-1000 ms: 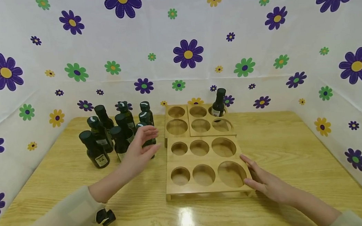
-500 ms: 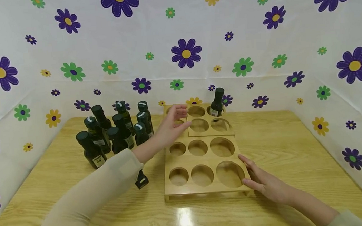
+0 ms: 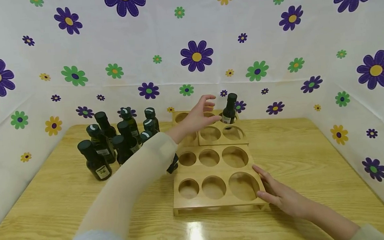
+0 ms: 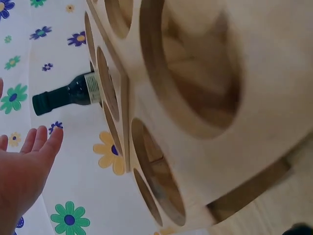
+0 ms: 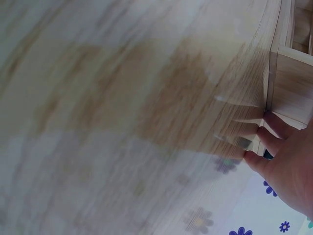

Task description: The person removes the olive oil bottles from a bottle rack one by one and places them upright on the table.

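Observation:
My left hand point(image 3: 201, 115) reaches over the back tier of a stepped wooden rack point(image 3: 198, 171), fingers spread and nothing between them. Just right of its fingertips, a dark bottle with a black cap point(image 3: 230, 108) stands in a back-row hole, a pale label on its body. In the left wrist view the bottle point(image 4: 68, 94) and the left hand point(image 4: 24, 178) are apart. Fairly straight fingers of my right hand point(image 3: 287, 198) touch the right side of the front tier. The right wrist view has its fingertips at the rack's side panel point(image 5: 292, 83).
Several dark bottles point(image 3: 97, 160) stand grouped on the wooden table point(image 3: 58, 201), left of the rack. My left forearm partly covers them. A flowered white cloth point(image 3: 160, 30) surrounds the table at the back and sides.
My left hand has moved right, from beside the grouped bottles across the rack's back tier to near the bottle standing there. My right hand has stayed at the rack's side.

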Demonstrator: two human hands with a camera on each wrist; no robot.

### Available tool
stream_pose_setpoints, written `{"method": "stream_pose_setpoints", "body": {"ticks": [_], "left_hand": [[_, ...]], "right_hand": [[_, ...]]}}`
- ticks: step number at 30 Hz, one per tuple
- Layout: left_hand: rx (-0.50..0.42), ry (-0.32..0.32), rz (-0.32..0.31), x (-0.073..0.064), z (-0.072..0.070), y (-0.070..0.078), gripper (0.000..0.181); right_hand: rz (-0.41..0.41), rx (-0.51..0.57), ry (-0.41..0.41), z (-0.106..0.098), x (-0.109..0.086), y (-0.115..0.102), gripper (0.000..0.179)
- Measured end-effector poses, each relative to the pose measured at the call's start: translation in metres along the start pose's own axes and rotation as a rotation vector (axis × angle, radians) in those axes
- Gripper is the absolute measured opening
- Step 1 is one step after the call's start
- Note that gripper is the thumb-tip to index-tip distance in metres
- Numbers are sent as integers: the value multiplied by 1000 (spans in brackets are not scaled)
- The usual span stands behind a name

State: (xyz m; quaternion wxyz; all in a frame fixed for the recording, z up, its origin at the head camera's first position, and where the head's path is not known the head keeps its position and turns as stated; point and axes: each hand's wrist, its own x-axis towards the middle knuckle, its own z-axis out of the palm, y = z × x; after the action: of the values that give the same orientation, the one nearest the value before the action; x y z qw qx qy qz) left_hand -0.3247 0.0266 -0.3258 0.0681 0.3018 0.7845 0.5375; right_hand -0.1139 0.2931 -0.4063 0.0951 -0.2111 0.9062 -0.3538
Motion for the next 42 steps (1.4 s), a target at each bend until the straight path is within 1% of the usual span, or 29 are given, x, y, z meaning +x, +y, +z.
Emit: {"method": "stream_pose_setpoints", "body": {"ticks": [4, 8, 13, 14, 17, 20, 26, 30, 33, 37, 42], "left_hand": [[78, -56, -43, 15, 1, 2, 76], [126, -85, -49, 29, 5, 0, 82], [118, -85, -31, 44, 15, -2, 84], [116, -82, -32, 46, 17, -1, 84], [109, -65, -43, 54, 22, 0, 84], [99, -53, -65, 57, 25, 2, 85], [81, -39, -95, 58, 27, -1, 86], [65, -55, -98, 61, 31, -2, 89], [43, -79, -100, 65, 34, -5, 93], [32, -104, -119, 68, 38, -8, 98], [36, -104, -139, 69, 40, -10, 98]], "right_hand": [[10, -8, 0, -1, -1, 1, 68], [7, -23, 11, -2, -3, 2, 68], [13, -27, 10, -3, -4, 2, 68], [21, -24, 11, -3, -4, 2, 68], [11, -31, 16, -2, -5, 2, 68], [10, -29, 20, -1, -4, 2, 68], [16, -24, 13, -1, -2, 1, 67], [-2, -53, 27, -1, -2, 1, 67], [6, -46, 31, -1, -2, 0, 68], [8, -36, 26, 0, -1, -1, 68], [6, -30, 21, 1, 0, 0, 68]]}}
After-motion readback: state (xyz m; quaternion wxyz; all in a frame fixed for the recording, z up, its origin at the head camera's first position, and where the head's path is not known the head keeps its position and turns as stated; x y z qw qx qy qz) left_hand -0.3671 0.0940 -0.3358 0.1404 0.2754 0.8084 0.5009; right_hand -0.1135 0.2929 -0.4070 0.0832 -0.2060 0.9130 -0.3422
